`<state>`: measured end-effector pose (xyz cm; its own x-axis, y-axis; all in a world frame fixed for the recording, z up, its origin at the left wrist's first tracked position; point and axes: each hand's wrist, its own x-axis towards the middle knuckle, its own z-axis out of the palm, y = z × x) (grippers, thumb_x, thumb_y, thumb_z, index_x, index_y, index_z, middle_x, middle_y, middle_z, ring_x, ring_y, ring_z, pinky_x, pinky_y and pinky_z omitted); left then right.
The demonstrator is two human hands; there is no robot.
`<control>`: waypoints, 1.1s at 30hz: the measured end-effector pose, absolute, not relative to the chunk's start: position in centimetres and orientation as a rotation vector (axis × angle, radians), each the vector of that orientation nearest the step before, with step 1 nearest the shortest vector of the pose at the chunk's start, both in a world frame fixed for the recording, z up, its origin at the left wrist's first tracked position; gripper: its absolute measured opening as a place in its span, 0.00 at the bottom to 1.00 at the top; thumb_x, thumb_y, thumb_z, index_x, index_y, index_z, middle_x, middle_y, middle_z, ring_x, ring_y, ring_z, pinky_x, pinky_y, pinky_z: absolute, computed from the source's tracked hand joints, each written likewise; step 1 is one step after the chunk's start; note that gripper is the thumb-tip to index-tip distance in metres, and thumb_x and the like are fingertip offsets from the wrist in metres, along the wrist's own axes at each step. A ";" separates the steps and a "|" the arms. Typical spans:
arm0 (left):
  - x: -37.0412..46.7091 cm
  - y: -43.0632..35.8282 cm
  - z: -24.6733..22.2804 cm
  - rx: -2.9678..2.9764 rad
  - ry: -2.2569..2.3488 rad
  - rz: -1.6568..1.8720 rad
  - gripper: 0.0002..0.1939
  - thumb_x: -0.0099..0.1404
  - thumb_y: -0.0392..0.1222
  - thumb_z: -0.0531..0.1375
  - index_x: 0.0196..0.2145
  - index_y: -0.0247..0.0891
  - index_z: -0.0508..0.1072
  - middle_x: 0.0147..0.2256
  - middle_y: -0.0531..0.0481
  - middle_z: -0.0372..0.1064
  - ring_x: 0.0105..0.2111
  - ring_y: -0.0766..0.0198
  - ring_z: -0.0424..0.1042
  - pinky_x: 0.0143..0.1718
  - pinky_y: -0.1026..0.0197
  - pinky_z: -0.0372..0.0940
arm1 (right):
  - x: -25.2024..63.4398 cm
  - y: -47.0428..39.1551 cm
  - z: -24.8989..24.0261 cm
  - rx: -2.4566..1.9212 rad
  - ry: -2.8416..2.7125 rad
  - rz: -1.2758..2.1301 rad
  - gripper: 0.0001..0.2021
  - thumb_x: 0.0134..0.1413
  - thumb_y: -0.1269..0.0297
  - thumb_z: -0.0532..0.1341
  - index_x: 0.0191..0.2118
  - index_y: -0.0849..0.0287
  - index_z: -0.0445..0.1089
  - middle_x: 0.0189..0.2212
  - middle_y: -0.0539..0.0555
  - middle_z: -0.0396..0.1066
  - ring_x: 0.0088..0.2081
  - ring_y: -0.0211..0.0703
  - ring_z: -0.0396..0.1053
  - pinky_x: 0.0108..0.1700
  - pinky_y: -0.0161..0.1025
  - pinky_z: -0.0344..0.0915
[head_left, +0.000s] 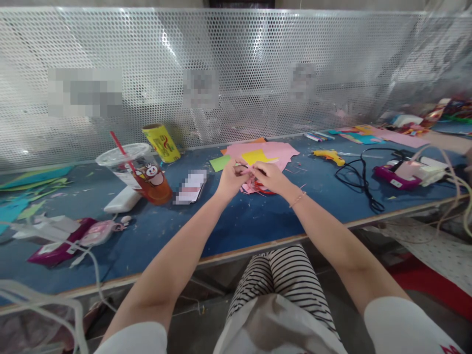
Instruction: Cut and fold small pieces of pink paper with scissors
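Note:
Over the blue table, my left hand (233, 178) and my right hand (268, 176) meet with fingertips pinched on a small strip of pink paper (248, 170). Behind them lies a pink paper sheet (289, 152), with a yellow piece of paper (254, 156) on it and a green piece of paper (220, 162) at its left. Under the hands, a heap of pink scraps (250, 188) sits with red-handled scissors (262, 189), partly hidden by my right hand.
To the left stand a drink cup (157, 184) with a red straw and a yellow can (162, 142), near a phone (191, 187). At right lie a yellow glue gun (329, 156), its black cable (363, 184) and a purple power strip (396, 177). A perforated metal panel (243, 54) rises behind.

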<state>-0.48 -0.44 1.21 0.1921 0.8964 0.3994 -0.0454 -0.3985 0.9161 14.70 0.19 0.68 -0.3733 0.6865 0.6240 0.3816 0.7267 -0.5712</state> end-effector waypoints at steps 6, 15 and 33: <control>-0.4 -0.5 1.2 1.534 0.875 1.308 0.16 0.46 0.42 0.65 0.33 0.33 0.70 0.25 0.51 0.71 0.23 0.68 0.69 0.27 0.65 0.63 | 14.8 1.4 0.1 -0.856 -1.902 0.608 0.13 0.53 0.58 0.51 0.24 0.60 0.61 0.19 0.47 0.58 0.22 0.34 0.56 0.26 0.33 0.53; -0.2 -0.2 1.0 1.245 0.824 1.332 0.17 0.42 0.42 0.67 0.31 0.33 0.74 0.26 0.50 0.72 0.23 0.70 0.68 0.27 0.66 0.63 | 14.6 1.9 -0.2 -0.853 -1.722 0.905 0.14 0.53 0.57 0.51 0.22 0.58 0.56 0.15 0.45 0.54 0.16 0.31 0.52 0.18 0.31 0.51; 0.0 0.3 -0.1 1.413 0.846 1.379 0.12 0.47 0.44 0.64 0.28 0.33 0.74 0.22 0.52 0.69 0.22 0.71 0.65 0.25 0.66 0.61 | 14.3 1.7 -0.8 -0.871 -1.764 0.815 0.14 0.53 0.53 0.51 0.24 0.58 0.56 0.18 0.46 0.56 0.21 0.34 0.57 0.23 0.32 0.55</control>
